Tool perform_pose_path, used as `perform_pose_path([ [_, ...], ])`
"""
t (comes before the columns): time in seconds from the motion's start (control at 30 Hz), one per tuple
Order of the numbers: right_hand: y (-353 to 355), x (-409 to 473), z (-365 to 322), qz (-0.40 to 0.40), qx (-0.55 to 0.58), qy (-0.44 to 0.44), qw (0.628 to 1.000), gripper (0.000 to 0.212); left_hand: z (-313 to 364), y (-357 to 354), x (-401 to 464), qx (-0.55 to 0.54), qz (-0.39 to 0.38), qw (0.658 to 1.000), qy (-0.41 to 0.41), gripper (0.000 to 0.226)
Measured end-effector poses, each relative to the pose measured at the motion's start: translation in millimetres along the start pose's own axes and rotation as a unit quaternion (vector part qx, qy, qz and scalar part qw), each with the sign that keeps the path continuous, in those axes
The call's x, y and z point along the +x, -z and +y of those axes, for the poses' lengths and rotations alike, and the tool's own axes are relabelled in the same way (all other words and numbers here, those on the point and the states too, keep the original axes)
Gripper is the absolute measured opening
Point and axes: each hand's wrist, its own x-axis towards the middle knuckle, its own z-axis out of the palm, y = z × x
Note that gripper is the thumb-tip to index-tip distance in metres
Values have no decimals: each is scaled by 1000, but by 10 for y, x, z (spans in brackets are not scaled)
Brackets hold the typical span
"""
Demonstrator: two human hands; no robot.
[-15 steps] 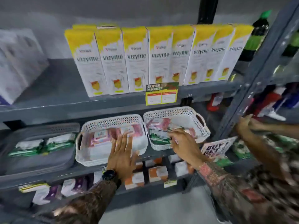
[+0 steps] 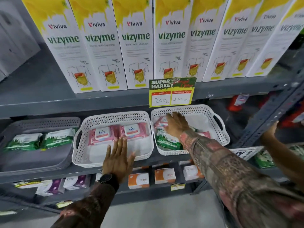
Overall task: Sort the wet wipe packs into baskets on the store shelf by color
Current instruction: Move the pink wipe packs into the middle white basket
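I count three baskets on the middle shelf: one grey basket point(image 2: 41, 122) at left and two white ones point(image 2: 113, 116) point(image 2: 194, 108). The grey holds two green packs point(image 2: 23, 142) point(image 2: 57, 139), the middle white two pink packs point(image 2: 100, 135) point(image 2: 134, 131). Eight Vizyme boxes point(image 2: 136, 43) stand above, with one price sign point(image 2: 171, 92).

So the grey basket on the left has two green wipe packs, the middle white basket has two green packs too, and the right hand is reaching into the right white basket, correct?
Not quite. The head view shows the middle white perforated plastic basket holding two pink wet wipe packs, not green. The grey basket does hold two green packs, and the right hand reaches into the right white basket.
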Motion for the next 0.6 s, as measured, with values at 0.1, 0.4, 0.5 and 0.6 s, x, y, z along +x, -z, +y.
perform_pose_path([
  [0.1,-143,96,33,-37,10,-32,999,63,-9,4,21,3,-3,1000,-1,85],
  [0.4,-128,-46,64,87,99,-89,987,56,-118,151,-23,-39,-17,998,-46,82],
  [0.5,-78,-230,-327,250,148,-37,956,60,-431,230,-112,-45,-3,999,-27,81],
  [0.6,-39,-367,-835,257,179,10,950,58,-954,301,-243,-28,14,999,33,85],
])
